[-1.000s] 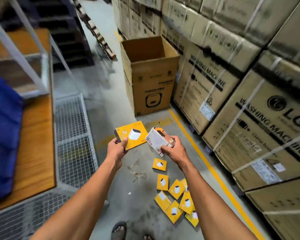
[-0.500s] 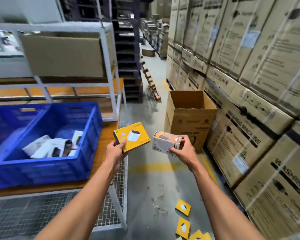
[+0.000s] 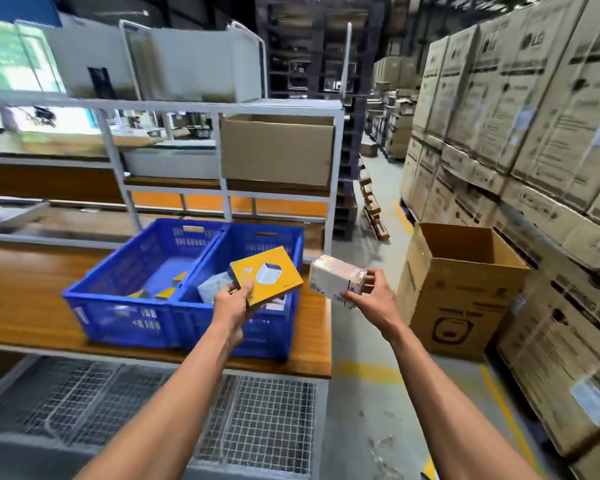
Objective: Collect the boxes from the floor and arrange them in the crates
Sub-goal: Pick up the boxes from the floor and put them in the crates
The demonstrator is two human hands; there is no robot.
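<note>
**Yellow box and white box held over the blue crates**

Yellow cardboard shows flat in the left hand [image 3: 230, 303], whose grip pinches the near corner of the yellow box [image 3: 266, 275] with thumb on top; the box hangs tilted above the right blue crate [image 3: 257, 332]. The right hand [image 3: 371, 299] grips a white box [image 3: 336, 281] by its right end, fingers wrapped around it, holding it in the air just past the crate's right wall, over the counter's edge. Both crates stand side by side, touching, on the wooden counter [image 3: 25, 299]. The left blue crate [image 3: 118, 317] holds a few yellow packs on its floor; the right one holds white packs. An open brown carton [image 3: 458, 306] stands on the floor to the right, beside stacked cartons.
</note>
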